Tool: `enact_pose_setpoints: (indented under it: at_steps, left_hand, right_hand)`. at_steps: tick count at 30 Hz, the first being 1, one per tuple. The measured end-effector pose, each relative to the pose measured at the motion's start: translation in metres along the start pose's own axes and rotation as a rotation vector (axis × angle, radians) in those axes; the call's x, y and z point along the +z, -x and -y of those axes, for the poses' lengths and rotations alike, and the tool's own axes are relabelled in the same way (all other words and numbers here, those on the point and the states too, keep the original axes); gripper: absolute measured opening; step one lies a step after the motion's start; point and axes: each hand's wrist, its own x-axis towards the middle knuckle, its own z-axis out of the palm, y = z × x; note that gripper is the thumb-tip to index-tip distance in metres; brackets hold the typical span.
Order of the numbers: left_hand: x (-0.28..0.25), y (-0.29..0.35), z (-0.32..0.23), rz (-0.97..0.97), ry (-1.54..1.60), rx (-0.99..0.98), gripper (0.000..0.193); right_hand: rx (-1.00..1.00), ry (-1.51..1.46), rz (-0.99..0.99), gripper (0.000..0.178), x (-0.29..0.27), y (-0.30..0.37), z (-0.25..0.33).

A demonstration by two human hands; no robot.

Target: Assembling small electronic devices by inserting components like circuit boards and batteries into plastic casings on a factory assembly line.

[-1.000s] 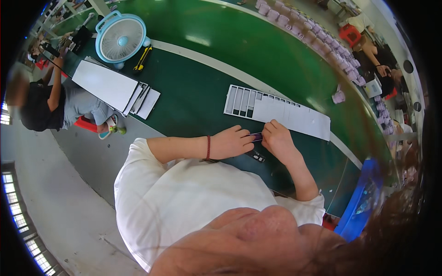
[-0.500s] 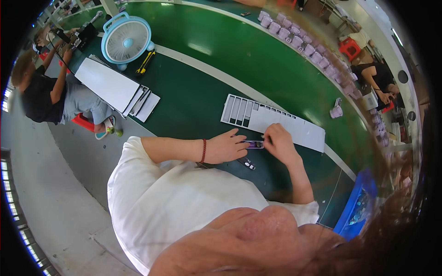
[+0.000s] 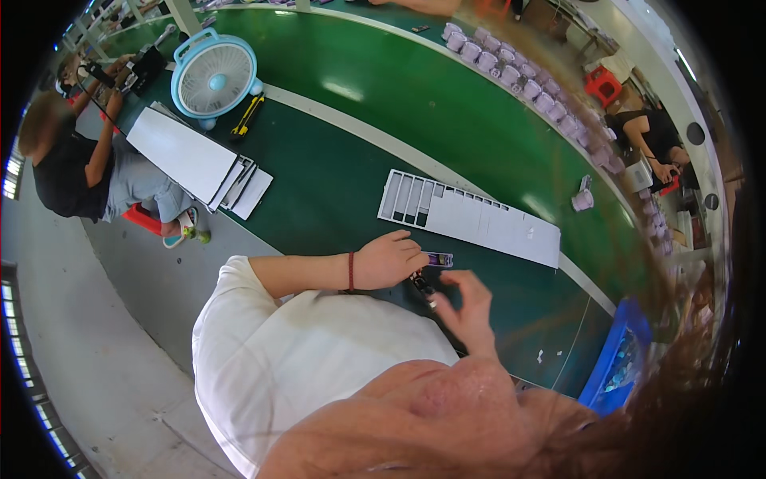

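My left hand (image 3: pixel 389 262), with a red cord on its wrist, has its fingers curled together above the dark green worktable. Its fingertips cover the left end of a small narrow purple piece with a pale frame (image 3: pixel 440 259). Beside them is the upper end of a small black strip-like piece (image 3: pixel 424 287) with light spots; which of the two the fingers grip is hidden. My right hand (image 3: pixel 471 310) is close to the strip's lower end, thumb and forefinger apart. The thumb seems to touch that end.
Beyond my hands lies a long white slotted panel (image 3: pixel 487 221). At left are stacked white panels (image 3: pixel 187 156), a blue fan (image 3: pixel 215 80) and a yellow-black cutter knife (image 3: pixel 250 114). A blue bin (image 3: pixel 613 355) stands at right. Co-workers sit to either side; purple-white cups line the green belt.
My right hand has left the purple piece and come down and nearer, to the black strip. The left fingers have curled in, and the strip has shifted slightly. White scraps now show at right.
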Motion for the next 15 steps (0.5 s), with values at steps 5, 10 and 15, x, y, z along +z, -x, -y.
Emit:
enact_pose_setpoints:
  at_steps: [5, 10, 15]
  left_hand:
    - [0.003, -0.002, 0.004, -0.064, -0.07, 0.043, 0.015]
    - [-0.009, -0.009, 0.007, 0.005, -0.02, 0.017, 0.017]
    - [-0.009, -0.012, 0.016, 0.094, 0.129, -0.025, 0.016]
  right_hand:
    - [0.36, -0.238, 0.101, 0.048, 0.019, 0.022, 0.019]
    - [0.037, 0.188, 0.181, 0.035, 0.017, 0.014, 0.025]
    - [-0.159, 0.552, 0.181, 0.04, 0.023, 0.007, 0.017]
